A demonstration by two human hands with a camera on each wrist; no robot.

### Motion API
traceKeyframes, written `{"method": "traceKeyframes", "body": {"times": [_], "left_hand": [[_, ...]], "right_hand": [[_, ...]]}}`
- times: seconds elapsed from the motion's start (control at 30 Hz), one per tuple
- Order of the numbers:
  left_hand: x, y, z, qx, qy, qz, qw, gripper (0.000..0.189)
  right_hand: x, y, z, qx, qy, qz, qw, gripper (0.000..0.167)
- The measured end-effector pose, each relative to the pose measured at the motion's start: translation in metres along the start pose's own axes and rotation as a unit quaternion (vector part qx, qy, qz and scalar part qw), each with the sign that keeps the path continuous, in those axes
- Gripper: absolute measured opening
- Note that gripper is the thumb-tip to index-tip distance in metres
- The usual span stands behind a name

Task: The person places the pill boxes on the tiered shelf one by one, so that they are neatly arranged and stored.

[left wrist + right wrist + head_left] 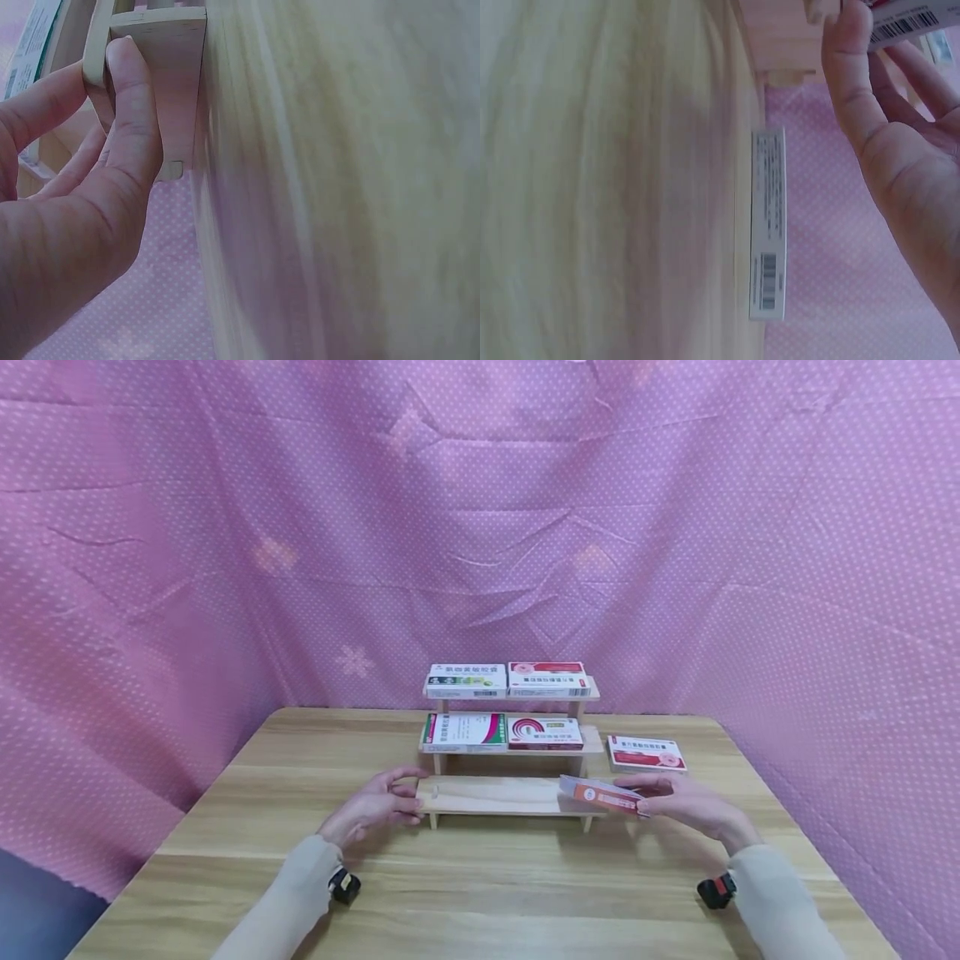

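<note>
My left hand pinches the left end of a three-tier wooden display rack at its lowest tier. In the left wrist view the thumb lies against the tier's end, with the other fingers on its far side. Over the right end of that tier, my right hand holds a medicine box by its right end, an orange-red side facing front. The box is tilted, its left end over the tier's bare wood. A barcode on its end shows beside the thumb in the right wrist view.
Two medicine boxes, one white and green, one white and red, lie on the top tier. The middle tier bears two more. Another red-and-white box lies on the table, right of the rack. Pink dotted cloth hangs behind.
</note>
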State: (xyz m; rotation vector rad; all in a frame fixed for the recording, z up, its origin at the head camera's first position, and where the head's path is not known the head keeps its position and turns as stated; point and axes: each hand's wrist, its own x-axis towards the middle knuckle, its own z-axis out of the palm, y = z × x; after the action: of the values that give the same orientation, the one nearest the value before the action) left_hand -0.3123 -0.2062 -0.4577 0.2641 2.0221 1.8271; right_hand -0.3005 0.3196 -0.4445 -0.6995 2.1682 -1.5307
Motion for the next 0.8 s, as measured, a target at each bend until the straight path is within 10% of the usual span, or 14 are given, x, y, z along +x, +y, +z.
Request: {"method": "traceKeyframes", "body": {"times": [0.8], "left_hand": [[0.002,-0.002,0.001,-0.032,0.016,-0.01,0.9993,0.066]], "right_hand": [[0.031,-0.027,0.046,-0.058,0.087,0.029,0.9941,0.056]]}}
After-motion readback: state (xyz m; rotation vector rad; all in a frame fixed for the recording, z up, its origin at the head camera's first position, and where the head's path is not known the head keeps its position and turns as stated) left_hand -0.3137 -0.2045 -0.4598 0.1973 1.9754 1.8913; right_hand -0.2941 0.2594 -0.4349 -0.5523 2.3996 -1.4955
